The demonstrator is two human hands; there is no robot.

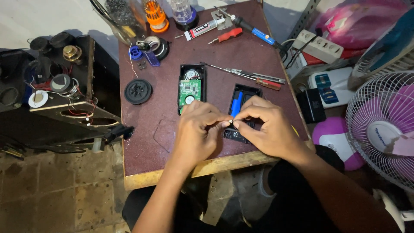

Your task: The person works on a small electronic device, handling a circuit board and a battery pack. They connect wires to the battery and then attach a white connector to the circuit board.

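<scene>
Together, left hand (198, 129) and right hand (265, 127) pinching a tiny part (230, 122) (too small to identify), above black casing (241, 92), beside green circuit board (190, 91).

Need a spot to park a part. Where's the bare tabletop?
Free: the near-left table, between the round black disc, the front edge and the left hand; also mid-table between the red screwdriver and the open black case. Crowded: the far edge with the tools, and around both hands.
</scene>
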